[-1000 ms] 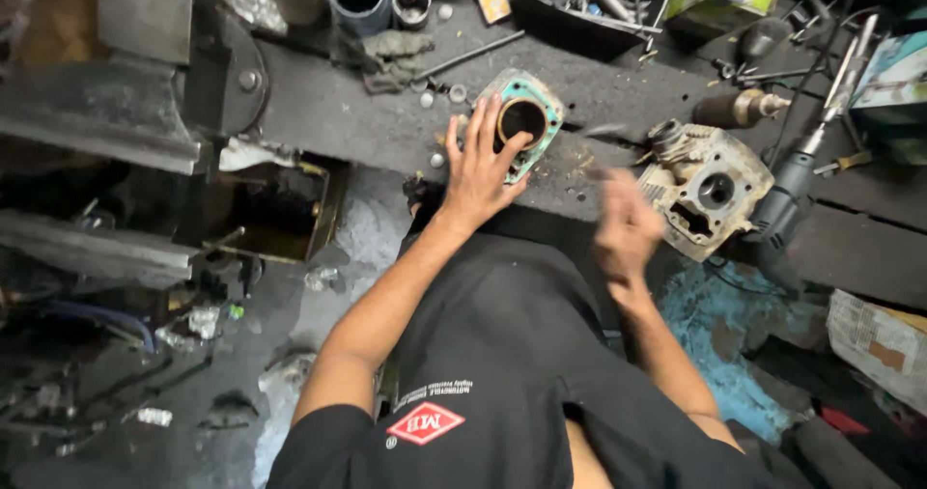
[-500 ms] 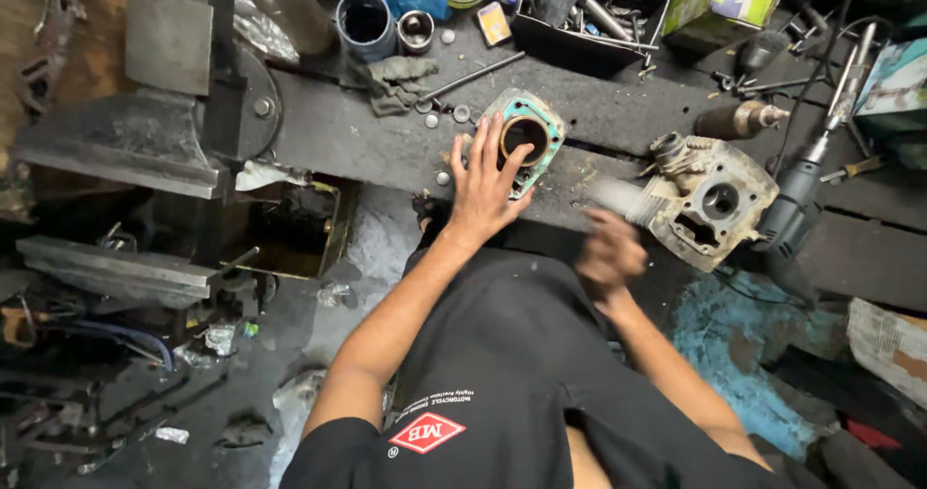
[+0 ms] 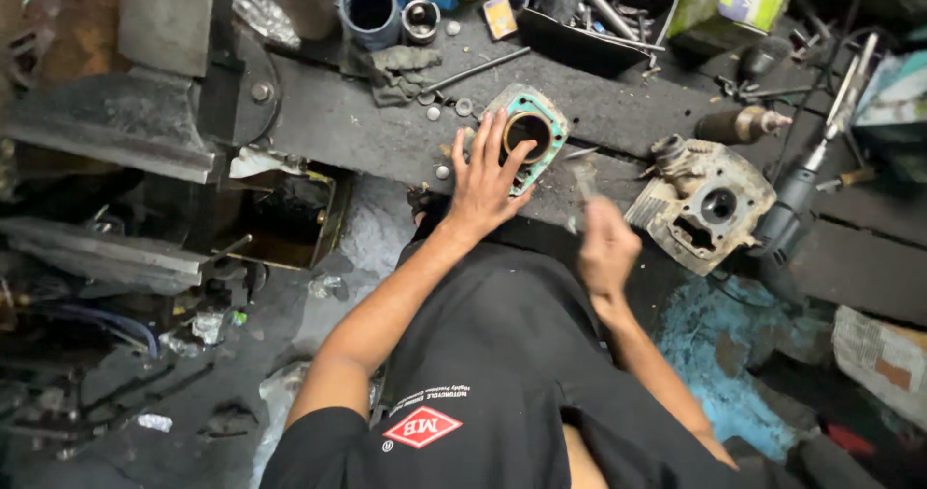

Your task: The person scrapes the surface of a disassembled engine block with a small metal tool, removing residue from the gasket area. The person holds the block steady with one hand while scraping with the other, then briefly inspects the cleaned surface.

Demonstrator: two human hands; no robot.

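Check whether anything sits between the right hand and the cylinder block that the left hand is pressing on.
Nothing visible does. The right hand, blurred and gripping a thin tool, is just right of the cylinder block; only bare bench lies between. The left hand rests on the block's left side.

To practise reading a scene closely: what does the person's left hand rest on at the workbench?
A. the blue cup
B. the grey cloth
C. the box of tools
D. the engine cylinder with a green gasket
D: the left hand lies spread on the engine cylinder, whose green gasket rims the bore.
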